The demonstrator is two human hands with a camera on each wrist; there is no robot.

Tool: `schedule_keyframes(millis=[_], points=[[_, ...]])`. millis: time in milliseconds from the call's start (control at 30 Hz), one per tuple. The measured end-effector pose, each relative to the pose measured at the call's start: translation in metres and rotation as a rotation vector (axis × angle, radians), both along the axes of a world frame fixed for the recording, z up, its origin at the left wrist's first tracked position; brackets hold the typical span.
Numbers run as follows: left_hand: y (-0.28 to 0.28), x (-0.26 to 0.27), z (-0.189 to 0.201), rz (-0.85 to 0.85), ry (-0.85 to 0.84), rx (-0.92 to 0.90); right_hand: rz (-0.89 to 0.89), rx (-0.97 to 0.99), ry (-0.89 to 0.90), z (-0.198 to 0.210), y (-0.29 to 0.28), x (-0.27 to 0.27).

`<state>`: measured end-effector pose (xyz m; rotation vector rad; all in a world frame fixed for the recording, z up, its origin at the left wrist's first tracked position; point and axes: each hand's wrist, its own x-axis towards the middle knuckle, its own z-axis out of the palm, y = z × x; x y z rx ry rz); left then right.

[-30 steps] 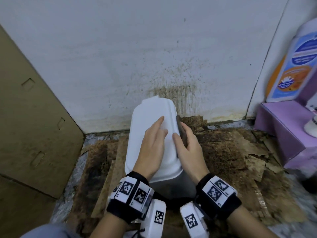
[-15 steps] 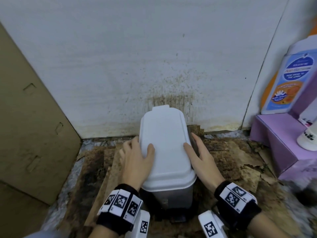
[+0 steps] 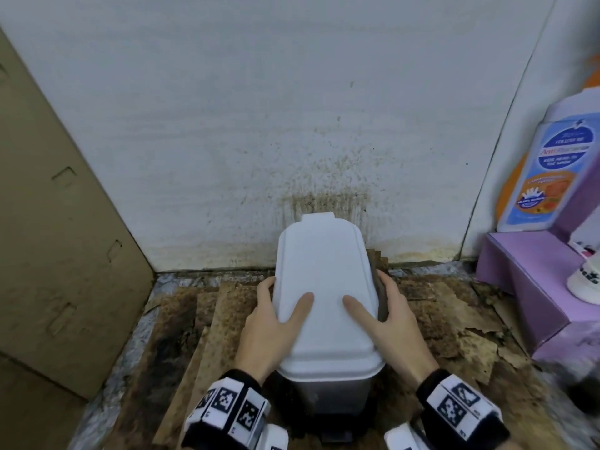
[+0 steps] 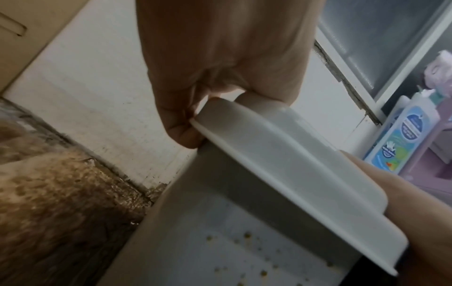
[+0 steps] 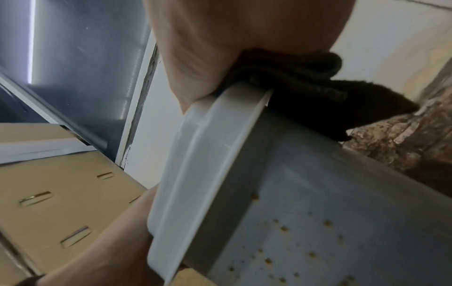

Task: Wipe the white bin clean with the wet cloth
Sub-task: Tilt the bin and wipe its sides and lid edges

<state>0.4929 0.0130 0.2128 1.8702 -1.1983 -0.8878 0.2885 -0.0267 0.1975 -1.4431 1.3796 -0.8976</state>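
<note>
The white bin (image 3: 324,287) stands on the floor against the wall, lid closed; its sides (image 4: 232,241) (image 5: 330,222) carry brown specks. My left hand (image 3: 276,316) grips the lid's left edge, thumb on top and fingers curled under the rim (image 4: 195,123). My right hand (image 3: 386,316) grips the lid's right edge, thumb on top, with the dark cloth (image 3: 380,297) (image 5: 305,92) folded between its fingers and the bin's side.
Stained, peeling brown board (image 3: 438,319) covers the floor around the bin. A cardboard panel (image 3: 58,238) leans at the left. At the right a purple box (image 3: 535,280) carries a blue-labelled bottle (image 3: 552,170). The wall (image 3: 324,177) behind the bin is spattered brown.
Both hands have slid from the top of the lid out to its two side edges and now clasp it. The bin has swung from tilted left to square with the wall.
</note>
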Motion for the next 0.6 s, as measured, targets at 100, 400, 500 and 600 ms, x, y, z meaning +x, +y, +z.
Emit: schedule_keyframes(millis=[100,400,500,600], points=[[0.003,0.003,-0.001,-0.01,0.034,-0.026,-0.017,-0.014,-0.002,-0.003,0.006,0.001],[-0.005,0.018,0.012,-0.143,0.052,-0.021,-0.245,-0.035,-0.136,-0.014,0.039,0.025],[-0.013,0.028,0.012,-0.172,0.055,0.03,-0.29,-0.022,-0.196,-0.013,0.05,0.035],[-0.014,0.032,0.011,-0.139,0.091,0.035,-0.291,-0.021,-0.213,-0.012,0.052,0.044]])
